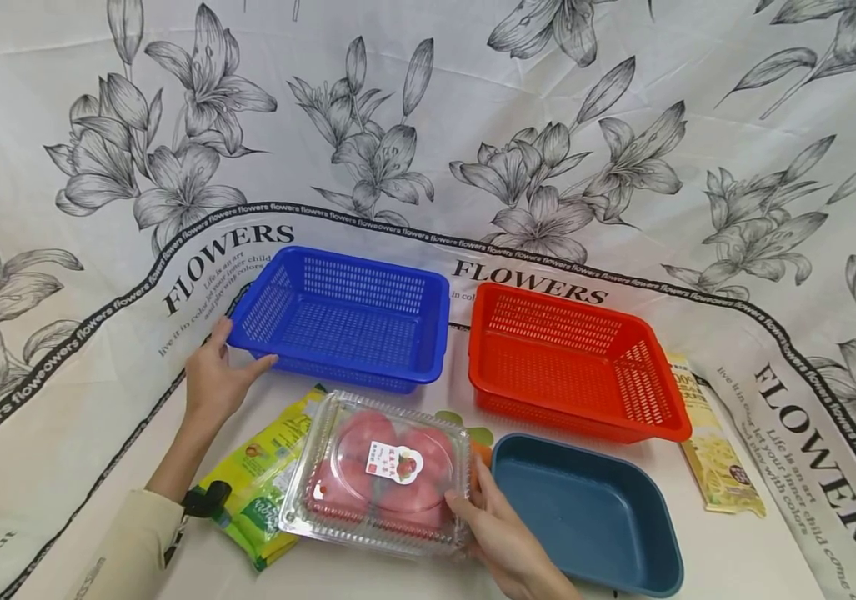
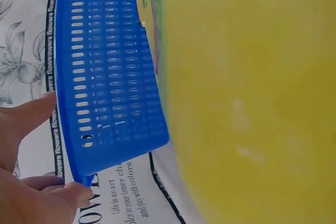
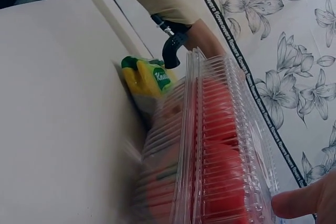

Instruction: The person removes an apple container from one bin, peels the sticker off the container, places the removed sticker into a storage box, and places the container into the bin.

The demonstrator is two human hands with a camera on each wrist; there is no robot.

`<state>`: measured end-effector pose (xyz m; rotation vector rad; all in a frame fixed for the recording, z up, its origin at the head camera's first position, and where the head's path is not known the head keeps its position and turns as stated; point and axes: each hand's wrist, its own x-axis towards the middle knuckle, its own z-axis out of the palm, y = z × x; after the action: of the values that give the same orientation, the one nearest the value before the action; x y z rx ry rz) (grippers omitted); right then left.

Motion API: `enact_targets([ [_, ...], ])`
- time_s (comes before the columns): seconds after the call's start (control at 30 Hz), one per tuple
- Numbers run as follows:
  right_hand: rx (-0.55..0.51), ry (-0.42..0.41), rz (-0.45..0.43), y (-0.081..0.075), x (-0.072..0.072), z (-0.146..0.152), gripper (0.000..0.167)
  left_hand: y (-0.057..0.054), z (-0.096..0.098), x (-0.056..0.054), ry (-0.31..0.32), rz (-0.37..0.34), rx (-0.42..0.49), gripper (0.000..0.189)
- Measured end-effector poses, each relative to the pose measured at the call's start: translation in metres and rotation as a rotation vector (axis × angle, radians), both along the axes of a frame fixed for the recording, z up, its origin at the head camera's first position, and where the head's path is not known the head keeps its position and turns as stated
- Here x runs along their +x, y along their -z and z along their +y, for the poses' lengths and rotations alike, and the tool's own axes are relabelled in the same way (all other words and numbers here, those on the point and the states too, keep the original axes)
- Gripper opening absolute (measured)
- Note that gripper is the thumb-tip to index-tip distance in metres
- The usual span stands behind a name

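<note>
My left hand (image 1: pixel 217 375) holds the near left corner of the blue basket (image 1: pixel 352 379), thumb along the front side and fingers at the left side. In the left wrist view, the fingertips (image 2: pixel 79 195) meet the basket's rim. My right hand (image 1: pixel 503 533) grips the right end of a clear plastic clamshell box (image 1: pixel 390 500) of round red fruit with a white label, thumb on top. In the right wrist view, the box (image 3: pixel 220 145) stands close to the camera, the thumb (image 3: pixel 296 203) against its lid. The hand's other fingers are largely hidden.
A green and yellow bag (image 1: pixel 262 475) lies left of the box. To the right are a red basket (image 1: pixel 578 408), a dark blue tub (image 1: pixel 585 500) and a yellow packet (image 1: pixel 720 458). Green and orange bits (image 1: pixel 480 435) show behind the box. A flower-printed cloth (image 1: pixel 397 100) hangs behind.
</note>
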<state>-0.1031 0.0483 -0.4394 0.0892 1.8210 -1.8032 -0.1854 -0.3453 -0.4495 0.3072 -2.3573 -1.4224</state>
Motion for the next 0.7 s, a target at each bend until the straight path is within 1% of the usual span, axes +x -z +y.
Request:
enact_targets([
  [0.17, 0.008, -0.006, 0.007, -0.003, 0.002, 0.003, 0.100, -0.004, 0.004, 0.012, 0.008, 0.022, 0.019, 0.097],
  [0.23, 0.022, -0.006, 0.006, -0.005, 0.003, 0.004, 0.104, -0.009, 0.008, 0.020, 0.019, 0.041, 0.030, 0.097],
  [0.3, 0.037, -0.002, -0.002, -0.006, 0.003, 0.004, 0.106, -0.014, 0.011, 0.029, 0.036, 0.066, 0.017, 0.095],
  [0.4, 0.063, 0.014, -0.013, -0.008, 0.004, 0.005, 0.109, -0.020, 0.019, 0.042, 0.083, 0.095, 0.004, 0.090],
  [0.5, 0.096, 0.029, -0.024, -0.009, 0.004, 0.005, 0.110, -0.026, 0.027, 0.056, 0.163, 0.099, 0.025, 0.083],
  [0.63, 0.123, 0.037, -0.026, -0.009, 0.004, 0.006, 0.112, -0.033, 0.039, 0.071, 0.322, 0.059, 0.101, 0.080],
  [0.7, 0.127, 0.038, -0.021, -0.009, 0.004, 0.007, 0.112, -0.036, 0.045, 0.077, 0.401, 0.041, 0.114, 0.082],
])
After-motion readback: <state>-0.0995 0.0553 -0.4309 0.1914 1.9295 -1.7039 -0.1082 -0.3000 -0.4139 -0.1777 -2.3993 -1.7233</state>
